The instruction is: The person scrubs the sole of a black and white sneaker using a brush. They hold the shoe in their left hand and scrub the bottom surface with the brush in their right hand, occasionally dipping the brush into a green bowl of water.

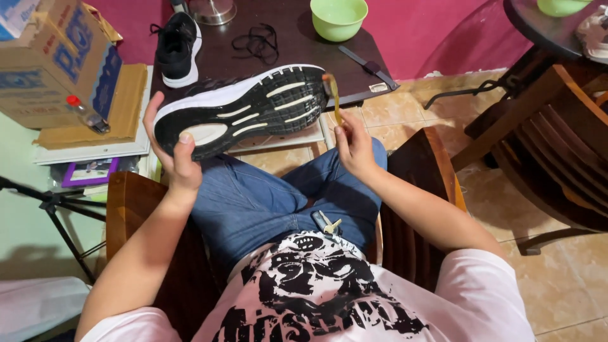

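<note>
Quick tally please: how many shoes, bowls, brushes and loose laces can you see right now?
Shoes: 2, one held sole-up, one on the table
Green bowls: 2
Brushes: 1
Loose laces: 1 bundle
Total: 6

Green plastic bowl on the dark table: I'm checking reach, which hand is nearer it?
Right. The right hand, holding a yellow brush, is just below the green plastic bowl; the left hand grips the shoe's heel, farther left.

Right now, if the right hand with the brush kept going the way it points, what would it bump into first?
Probably the shoe. The right hand holds a brush whose tip already sits by the sole's toe end, while the left hand grips the heel. Depth is hard to judge.
</note>
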